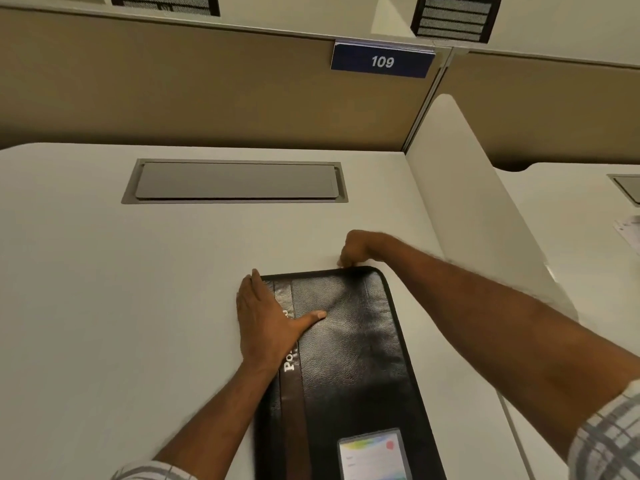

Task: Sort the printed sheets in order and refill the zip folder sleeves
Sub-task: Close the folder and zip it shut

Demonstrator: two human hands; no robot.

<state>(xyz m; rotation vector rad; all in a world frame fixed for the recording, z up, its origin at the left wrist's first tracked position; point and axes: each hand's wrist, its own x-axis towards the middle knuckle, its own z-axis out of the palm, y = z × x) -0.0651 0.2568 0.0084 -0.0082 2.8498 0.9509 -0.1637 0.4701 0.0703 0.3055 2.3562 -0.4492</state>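
A black leather zip folder [349, 341] lies closed and flat on a white desk [121, 289], its long axis running away from the viewer and its near end cut off by the lower frame edge. A brown band [294, 410] with partly covered white lettering runs along its left side. A clear card pocket [372, 455] holding a pale printed card sits on the cover near the bottom edge.

The left hand [265, 320] rests palm down on the folder's left margin, fingers straight and together, thumb spread rightward across the cover. The right hand [356, 249] reaches to the folder's far edge near the rounded far-right corner, fingers curled and pinching at that edge; what lies between the fingertips is too small to tell. Both forearms are bare below rolled checked sleeves [609, 434].

Beyond the folder a grey recessed cable flap [235, 180] sits in the desk. Behind it stands a tan partition [173, 91] bearing a blue plate [382, 61] marked 109. A white side divider [478, 209] separates a neighbouring desk, where a sheet of paper [628, 233] shows at the right edge.
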